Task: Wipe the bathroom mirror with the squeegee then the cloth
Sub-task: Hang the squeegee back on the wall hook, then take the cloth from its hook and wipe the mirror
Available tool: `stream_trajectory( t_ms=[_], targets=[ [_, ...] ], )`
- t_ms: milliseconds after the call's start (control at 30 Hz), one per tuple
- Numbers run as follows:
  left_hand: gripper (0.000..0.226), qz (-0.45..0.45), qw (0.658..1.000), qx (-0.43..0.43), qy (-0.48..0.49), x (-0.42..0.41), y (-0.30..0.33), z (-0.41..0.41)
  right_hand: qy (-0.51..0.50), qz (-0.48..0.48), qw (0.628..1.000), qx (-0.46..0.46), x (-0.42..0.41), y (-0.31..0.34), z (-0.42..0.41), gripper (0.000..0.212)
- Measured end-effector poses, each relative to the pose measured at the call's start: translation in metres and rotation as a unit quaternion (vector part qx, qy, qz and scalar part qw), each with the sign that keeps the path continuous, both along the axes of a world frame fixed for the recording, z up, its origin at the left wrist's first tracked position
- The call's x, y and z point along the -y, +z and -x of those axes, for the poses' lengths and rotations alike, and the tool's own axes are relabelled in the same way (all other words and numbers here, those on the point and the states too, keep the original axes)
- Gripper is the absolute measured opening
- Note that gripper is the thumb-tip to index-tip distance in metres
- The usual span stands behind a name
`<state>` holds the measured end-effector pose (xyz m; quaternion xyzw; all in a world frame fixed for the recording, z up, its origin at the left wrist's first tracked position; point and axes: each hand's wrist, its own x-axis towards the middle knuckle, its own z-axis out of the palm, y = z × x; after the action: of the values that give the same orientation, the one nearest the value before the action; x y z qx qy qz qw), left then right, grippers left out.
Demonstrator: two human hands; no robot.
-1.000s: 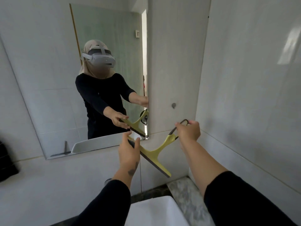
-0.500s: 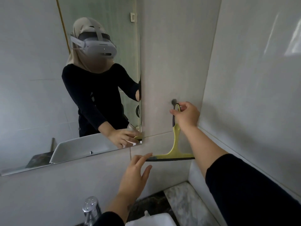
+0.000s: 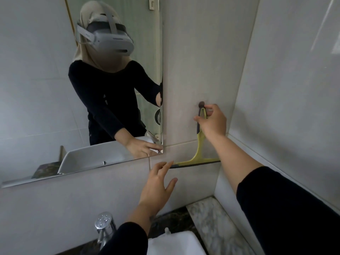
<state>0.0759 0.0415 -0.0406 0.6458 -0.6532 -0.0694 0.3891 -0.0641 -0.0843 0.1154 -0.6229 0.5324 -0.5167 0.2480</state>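
Observation:
A yellow squeegee (image 3: 199,150) hangs upright against the tiled wall, blade at the bottom, right of the mirror (image 3: 46,89). Its looped handle top sits at a small dark wall hook (image 3: 201,103). My right hand (image 3: 213,122) pinches the upper handle just below the hook. My left hand (image 3: 158,186) is spread, fingers apart, with its fingertips touching the left end of the blade. The mirror shows a person in a black top with a headset. No cloth is in view.
A white basin (image 3: 176,242) and a chrome tap (image 3: 104,224) lie below my arms. A marble counter ledge (image 3: 211,218) runs along the right side wall (image 3: 285,89). The wall corner stands just right of the squeegee.
The squeegee went from tilted and held away from the wall to upright against it, handle raised to the hook. My left hand slid off the blade and opened. The view moved closer.

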Motion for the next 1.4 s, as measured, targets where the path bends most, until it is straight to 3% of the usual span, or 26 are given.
stream_trajectory(
  t_ms=[167,300,567,833,1033,1200,1400],
  targets=[
    [0.058,-0.007,1.0,0.008,0.022,-0.027,0.02,-0.011,-0.013,-0.014,0.994,-0.106,-0.032,0.004,0.001,0.063],
    [0.047,-0.001,0.997,0.023,0.071,-0.065,0.049,-0.034,0.022,-0.004,0.986,-0.167,-0.077,0.007,-0.016,0.054],
    [0.029,0.037,0.981,0.052,0.185,-0.178,0.113,-0.116,0.197,0.048,0.952,-0.228,-0.18,0.024,-0.113,0.042],
    [0.032,0.051,0.924,0.028,0.377,-0.304,0.133,-0.216,0.361,0.175,0.871,-0.284,-0.277,0.035,-0.237,0.042],
    [0.042,0.073,0.884,0.004,0.463,-0.35,0.142,-0.278,0.463,0.184,0.829,-0.256,-0.313,0.026,-0.323,0.046],
    [0.055,0.082,0.879,-0.024,0.47,-0.339,0.152,-0.323,0.473,0.182,0.836,-0.211,-0.321,0.015,-0.386,0.057],
    [0.055,0.1,0.876,0.003,0.472,-0.314,0.157,-0.368,0.367,0.17,0.897,-0.18,-0.336,-0.021,-0.429,0.063]
  ],
)
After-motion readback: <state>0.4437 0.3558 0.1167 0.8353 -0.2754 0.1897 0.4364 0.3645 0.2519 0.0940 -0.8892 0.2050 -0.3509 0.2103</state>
